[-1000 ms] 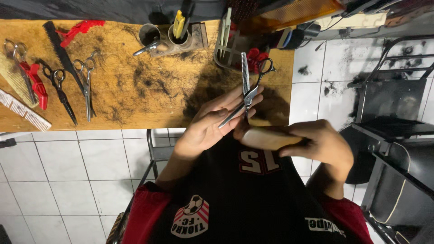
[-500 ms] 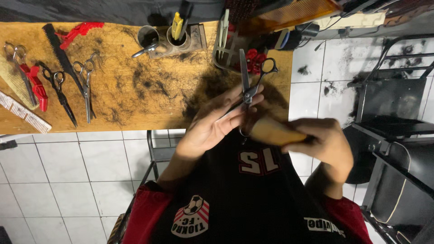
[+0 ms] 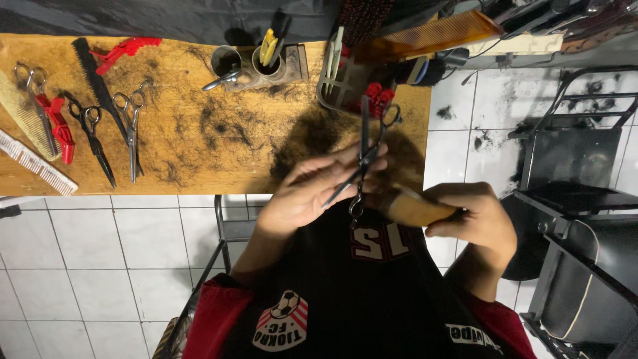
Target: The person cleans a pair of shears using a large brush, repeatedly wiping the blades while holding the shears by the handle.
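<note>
Your left hand clamps the black scissors above the hair-strewn worktop; right hand closed on the wooden brush handle. Scissors look stiff, light, sharp: hold them by the loops.

1. Scissors: dark metal, smooth, faintly glossy.
2. Brush handle: pale wood, smooth and matt.
3. Worktop: raw-looking wood, matt, strewn with cut hair.
4. Clips: glossy red plastic.
5. Comb: matt black plastic.
6. Floor: glossy white tiles.
7. Shirt: black and red cloth.
</note>
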